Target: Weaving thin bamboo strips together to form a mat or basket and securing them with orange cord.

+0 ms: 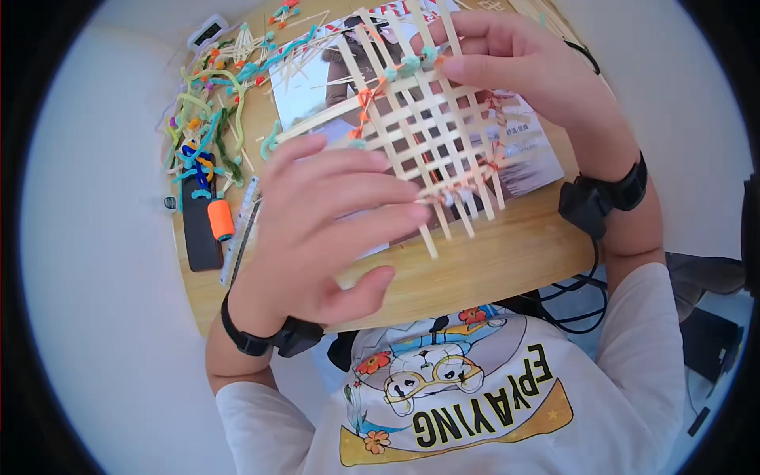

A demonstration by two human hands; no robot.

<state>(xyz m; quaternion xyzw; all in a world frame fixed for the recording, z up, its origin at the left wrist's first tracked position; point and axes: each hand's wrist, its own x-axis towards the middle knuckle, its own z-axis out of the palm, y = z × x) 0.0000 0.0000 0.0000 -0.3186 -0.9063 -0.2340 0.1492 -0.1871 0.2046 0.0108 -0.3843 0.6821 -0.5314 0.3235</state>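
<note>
Both hands hold a woven lattice of flat pale wood strips (pixel 427 131) up over a round wooden table (pixel 491 261). L hand (pixel 324 229) grips the lattice's near-left edge, fingers spread across the front, thumb tucked below; fingertips reach approx. to the strip ends at the bottom. R hand (pixel 514 71) clamps the far-right part, fingers curled over the top strips, thumb pressed on one strip near teal & orange pipe-cleaner ties (pixel 404 67). Hands are apart, one at each end of the lattice. More orange ties sit at crossings on the lattice's left & right sides.

Under the lattice lies an open magazine (pixel 530 154), flat on the table. To the left: a tangle of pipe cleaners (pixel 206 119) in green, teal, yellow, blue; loose thin sticks scattered w/ them. Near that, a black phone (pixel 199 229) w/ an orange spool of thread (pixel 221 219) lying on it, and a ruler (pixel 241 229) just beside. A small white device (pixel 207 33) sits at the table's far-left rim. Black bands on both wrists.
</note>
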